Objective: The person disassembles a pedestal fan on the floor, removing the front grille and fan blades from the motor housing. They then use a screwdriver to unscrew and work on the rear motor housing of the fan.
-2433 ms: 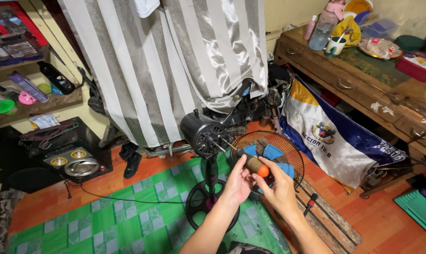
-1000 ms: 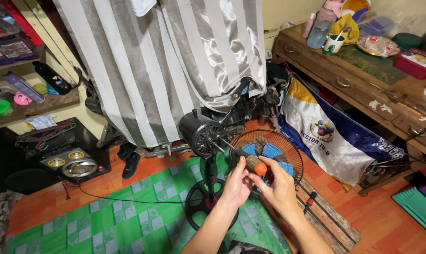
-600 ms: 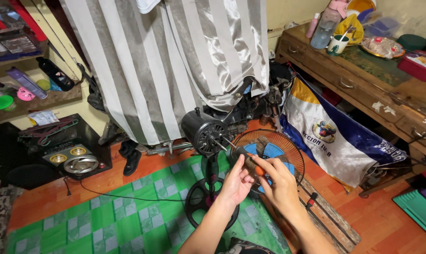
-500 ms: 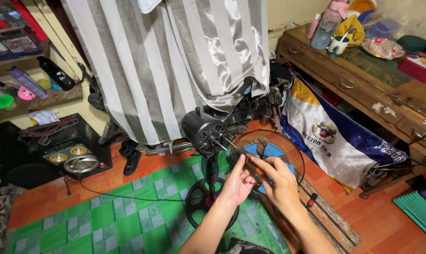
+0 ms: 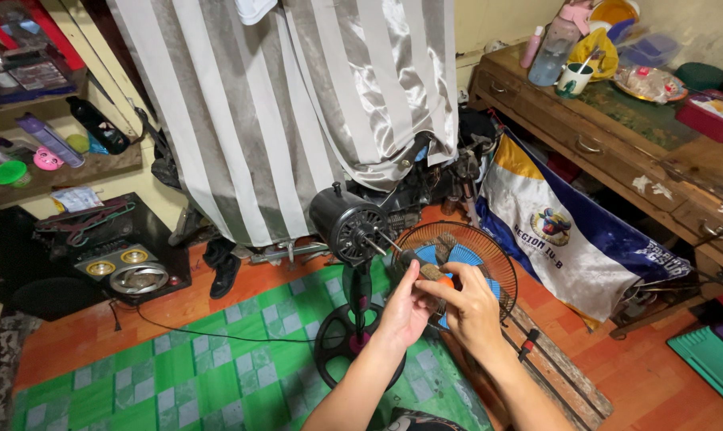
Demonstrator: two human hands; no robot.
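- Centre of frame: left hand and right hand meet on a small brown cylindrical part w/ an orange end.
- Left hand cups it from below, fingers half curled; right hand pinches the orange end, closed on it.
- Part looks light, stiff, prob. smooth, so slippery; best gripped round its brown body.
- Just above-left: black fan motor on a stand, bare shaft pointing at the hands.
- Behind the hands: round wire fan guard w/ blue blades, on the orange floor.

A striped curtain hangs over the orange floor; a green checked mat lies below, a wooden cabinet stands right.
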